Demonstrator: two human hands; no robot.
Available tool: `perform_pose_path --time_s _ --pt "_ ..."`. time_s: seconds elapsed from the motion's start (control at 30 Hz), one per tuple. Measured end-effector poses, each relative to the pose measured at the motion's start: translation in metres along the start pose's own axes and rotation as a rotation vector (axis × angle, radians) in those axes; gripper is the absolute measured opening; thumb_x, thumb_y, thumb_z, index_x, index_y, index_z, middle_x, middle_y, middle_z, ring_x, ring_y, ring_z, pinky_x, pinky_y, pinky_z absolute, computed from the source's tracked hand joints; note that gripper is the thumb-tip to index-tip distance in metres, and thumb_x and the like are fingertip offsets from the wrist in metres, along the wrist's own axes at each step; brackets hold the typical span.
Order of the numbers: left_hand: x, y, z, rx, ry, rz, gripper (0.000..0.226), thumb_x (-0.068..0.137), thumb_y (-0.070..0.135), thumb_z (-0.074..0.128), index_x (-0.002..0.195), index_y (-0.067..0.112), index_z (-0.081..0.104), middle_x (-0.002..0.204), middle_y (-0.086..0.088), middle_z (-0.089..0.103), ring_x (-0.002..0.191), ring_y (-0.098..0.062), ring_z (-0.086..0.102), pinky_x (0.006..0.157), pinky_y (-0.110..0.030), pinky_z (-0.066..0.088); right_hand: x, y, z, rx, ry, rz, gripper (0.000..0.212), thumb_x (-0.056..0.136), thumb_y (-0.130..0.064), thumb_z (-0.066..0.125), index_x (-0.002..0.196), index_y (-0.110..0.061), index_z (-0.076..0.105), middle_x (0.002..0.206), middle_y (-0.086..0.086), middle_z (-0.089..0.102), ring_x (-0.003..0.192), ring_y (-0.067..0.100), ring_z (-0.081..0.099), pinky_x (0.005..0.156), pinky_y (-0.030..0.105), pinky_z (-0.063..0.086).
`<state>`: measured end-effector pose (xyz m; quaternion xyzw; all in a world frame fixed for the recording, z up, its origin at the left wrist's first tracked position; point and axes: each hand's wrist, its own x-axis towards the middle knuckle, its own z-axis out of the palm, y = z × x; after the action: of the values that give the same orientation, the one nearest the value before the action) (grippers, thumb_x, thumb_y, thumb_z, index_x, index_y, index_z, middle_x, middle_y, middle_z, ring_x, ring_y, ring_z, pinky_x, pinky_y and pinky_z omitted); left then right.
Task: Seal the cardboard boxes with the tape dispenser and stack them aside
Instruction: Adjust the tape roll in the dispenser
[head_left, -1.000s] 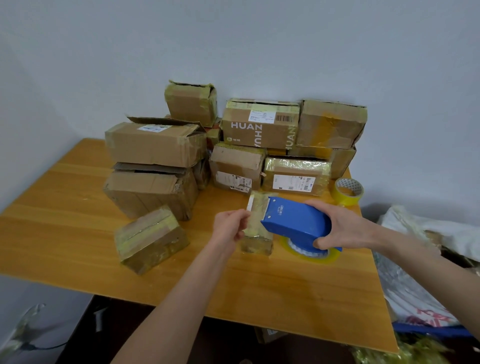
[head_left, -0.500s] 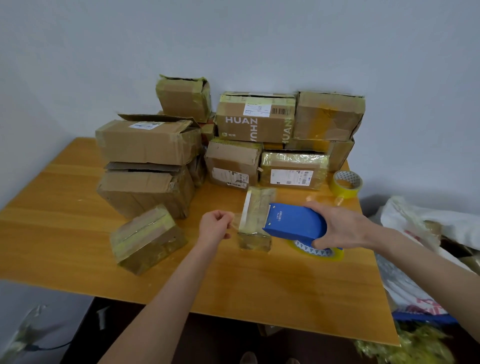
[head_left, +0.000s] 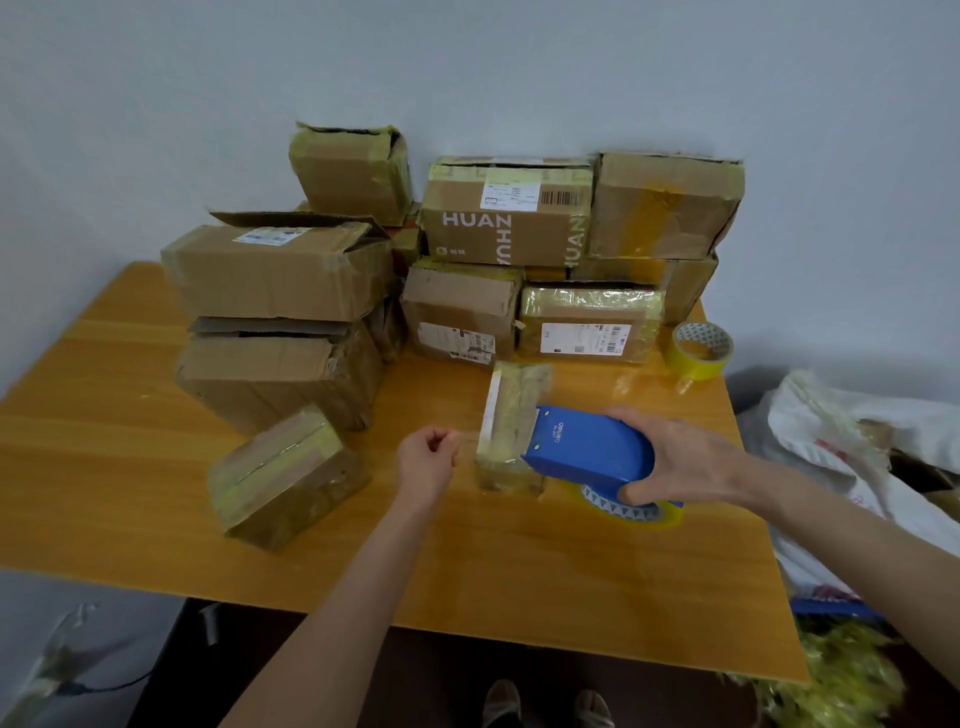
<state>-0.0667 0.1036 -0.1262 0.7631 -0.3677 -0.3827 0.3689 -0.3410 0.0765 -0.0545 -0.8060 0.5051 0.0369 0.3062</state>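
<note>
Fingers (head_left: 440, 440) pinch tape (head_left: 467, 442); right hand (head_left: 685, 460) grips dispenser (head_left: 587, 447).

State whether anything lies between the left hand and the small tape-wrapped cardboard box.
Nothing solid: only bare orange wooden table and, seemingly, a faint clear tape strip separate the left hand from the small tape-wrapped cardboard box.

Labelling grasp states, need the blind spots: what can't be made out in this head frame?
1. Head view: whether the left hand pinches a tape end; the clear tape is too faint.
2. Head view: the right side of the small box, hidden by the tape dispenser that the right hand grips.
3. Head view: print on the shipping labels, too small.
</note>
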Motion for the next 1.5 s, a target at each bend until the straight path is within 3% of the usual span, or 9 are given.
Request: perform_pose_path --time_s 0.17,0.33,0.6,0.7,0.83,1.07,1.23,1.37,1.5 --pt "0.007 0.008 -0.012 -0.027 -0.016 0.048 0.012 0.096 0.014 0.055 0.088 0.012 0.064 0.071 -0.002 0.056 0.065 -0.014 0.052 0.062 -0.026 0.047 -0.008 0.004 -0.015 -0.091 0.006 0.003 0.079 0.071 -0.041 0.074 0.139 -0.04 0.032 0.095 -0.02 0.052 0.08 0.003 0.054 0.061 0.02 0.043" --pt "0.004 0.006 -0.013 -0.041 0.007 0.045 0.011 0.095 0.012 0.056 0.087 0.013 0.064 0.069 -0.002 0.056 0.063 -0.013 0.051 0.062 -0.026 0.047 -0.012 0.005 -0.016 -0.045 -0.018 0.011 0.081 0.069 -0.04 0.074 0.138 -0.043 0.031 0.096 -0.018 0.054 0.078 0.003 0.056 0.064 0.025 0.049" --pt "0.007 -0.004 -0.018 -0.015 0.089 0.042 0.01 0.096 0.016 0.055 0.091 0.015 0.064 0.074 -0.001 0.059 0.068 -0.013 0.054 0.067 -0.028 0.05 -0.007 0.012 -0.007 -0.214 -0.015 0.035 0.075 0.07 -0.047 0.07 0.136 -0.042 0.033 0.099 -0.017 0.055 0.087 0.01 0.055 0.062 0.025 0.042" --pt "0.01 -0.008 -0.015 0.027 0.083 0.043 0.01 0.096 0.016 0.055 0.093 0.014 0.064 0.074 0.0 0.059 0.069 -0.013 0.055 0.071 -0.033 0.052 0.0 0.015 -0.001 -0.237 -0.014 0.049 0.076 0.07 -0.049 0.068 0.136 -0.043 0.031 0.102 -0.016 0.055 0.089 0.012 0.055 0.066 0.029 0.048" --pt "0.014 -0.018 -0.008 0.083 0.04 0.05 0.009 0.097 0.014 0.053 0.095 0.013 0.062 0.076 0.0 0.059 0.071 -0.014 0.054 0.064 -0.024 0.046 0.009 0.021 0.008 -0.251 -0.046 0.084 0.076 0.07 -0.05 0.068 0.136 -0.041 0.031 0.103 -0.014 0.055 0.091 0.014 0.054 0.073 0.035 0.053" --pt "0.016 -0.032 0.009 0.054 -0.155 -0.024 0.027 0.097 0.023 0.055 0.119 0.008 0.056 0.105 -0.004 0.059 0.096 -0.017 0.055 0.084 -0.029 0.047 0.025 0.026 0.037 -0.154 -0.109 0.175 0.075 0.07 -0.049 0.069 0.133 -0.042 0.029 0.104 -0.01 0.055 0.093 0.018 0.054 0.065 0.032 0.042" --pt "0.018 -0.029 0.026 0.253 -0.253 -0.045 0.038 0.101 0.015 0.046 0.138 0.01 0.047 0.136 -0.014 0.052 0.115 -0.029 0.056 0.099 -0.038 0.047 0.028 0.027 0.038 -0.122 -0.145 0.214 0.08 0.069 -0.047 0.069 0.136 -0.042 0.026 0.1 -0.009 0.055 0.091 0.018 0.056 0.06 0.029 0.042" --pt "0.006 -0.028 0.01 0.408 -0.083 0.221 0.041 0.101 0.014 0.045 0.142 0.011 0.043 0.148 -0.011 0.038 0.132 -0.023 0.043 0.11 -0.032 0.035 0.029 0.024 0.037 -0.123 -0.156 0.229 0.081 0.068 -0.045 0.069 0.136 -0.043 0.025 0.098 -0.009 0.054 0.089 0.018 0.055 0.057 0.028 0.041" --pt "-0.034 -0.013 0.032 0.312 -0.269 0.318 0.059 0.102 0.024 0.039 0.154 0.015 0.011 0.16 -0.002 0.017 0.143 -0.012 0.02 0.111 -0.026 0.024 0.028 0.022 0.035 -0.126 -0.154 0.228 0.079 0.067 -0.045 0.069 0.133 -0.042 0.027 0.093 -0.012 0.052 0.084 0.015 0.054 0.054 0.027 0.038"
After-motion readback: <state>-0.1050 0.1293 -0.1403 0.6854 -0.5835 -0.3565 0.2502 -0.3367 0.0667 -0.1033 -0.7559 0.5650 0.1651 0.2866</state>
